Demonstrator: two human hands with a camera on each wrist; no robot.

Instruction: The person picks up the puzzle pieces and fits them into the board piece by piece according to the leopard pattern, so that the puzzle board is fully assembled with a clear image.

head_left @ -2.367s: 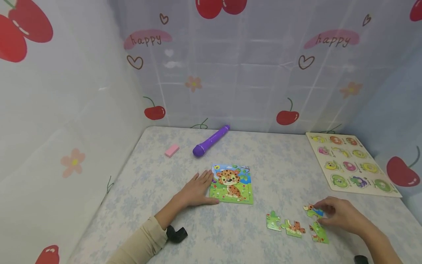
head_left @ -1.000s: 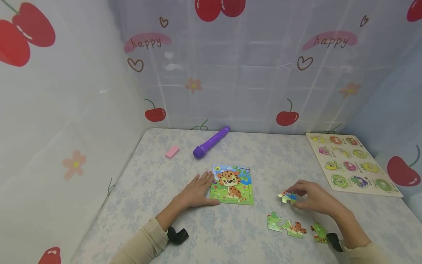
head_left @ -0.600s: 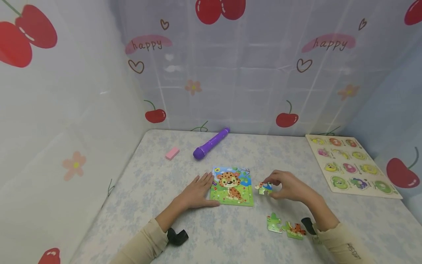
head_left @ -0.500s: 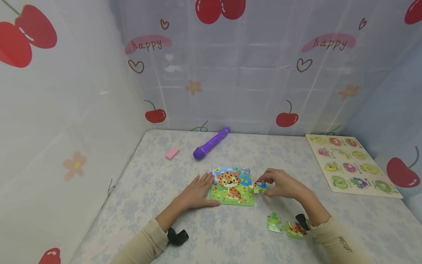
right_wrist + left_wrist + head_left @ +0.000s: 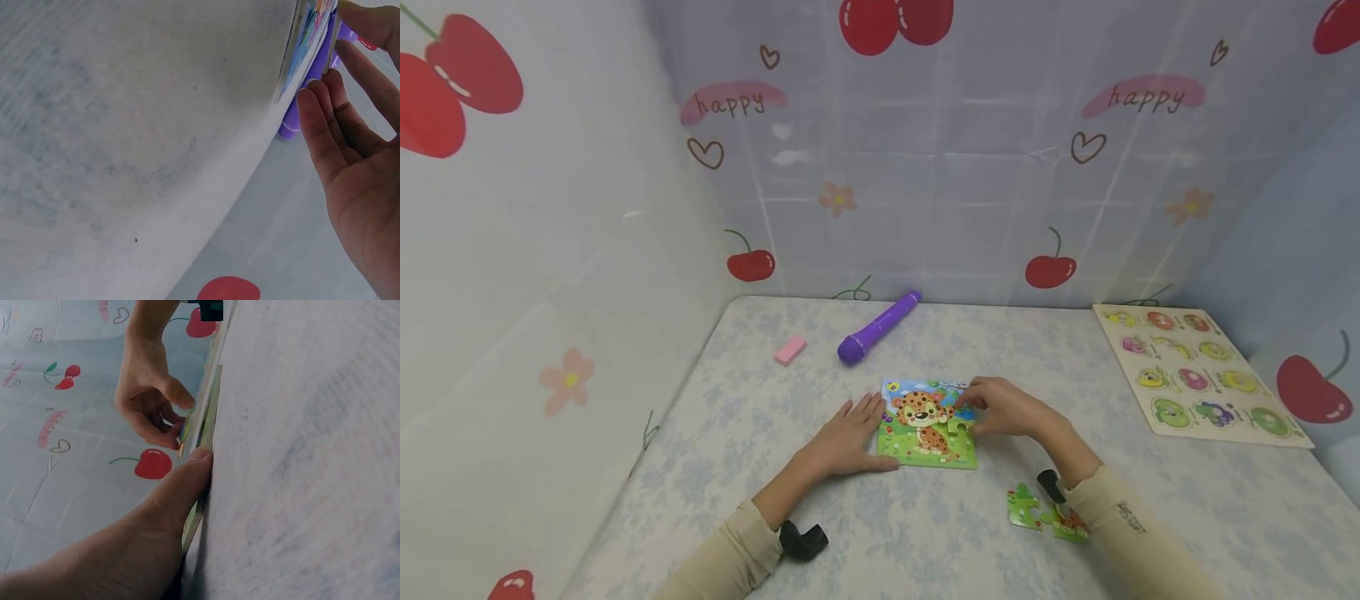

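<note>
While the left hand (image 5: 844,437) is bracing the leopard board (image 5: 897,448) with outstretched fingers, the right hand (image 5: 1011,408) is pinching a puzzle piece (image 5: 957,426) above its right half; presumably placing, next needing alignment, then lowering.

Purple microphone (image 5: 878,328) near pink eraser (image 5: 790,350)

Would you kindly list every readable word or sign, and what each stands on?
"happy": on the cherry-patterned backdrop, twice in the head view.
Backdrop lettering, left wrist view: too blurred.
Right sleeve: lettering too blurred.
Fruit board: marks too small.
Leopard puzzle: any print too small.
</note>
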